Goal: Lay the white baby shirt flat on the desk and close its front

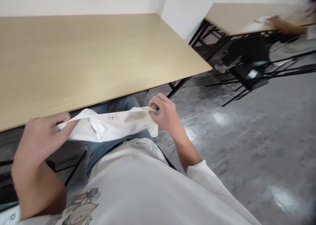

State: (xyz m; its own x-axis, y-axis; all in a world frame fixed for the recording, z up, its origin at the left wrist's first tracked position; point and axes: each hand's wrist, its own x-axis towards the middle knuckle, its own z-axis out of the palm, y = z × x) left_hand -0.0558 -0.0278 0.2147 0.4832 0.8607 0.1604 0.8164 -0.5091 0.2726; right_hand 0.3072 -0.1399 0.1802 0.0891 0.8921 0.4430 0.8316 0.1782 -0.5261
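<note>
A white garment (111,126) with a small label is stretched between my two hands, just below the near edge of the light wooden table (86,57) and above my lap. My left hand (43,136) pinches its left end. My right hand (165,114) grips its right end, fingers curled over the fabric. My jeans (103,149) and white printed shirt (138,185) show beneath it.
The grey polished floor (247,136) spreads to the right. A second table (237,17) stands at the back right, with another person's arm (286,25) on it and a dark chair or bag (249,58) below. White walls lie behind.
</note>
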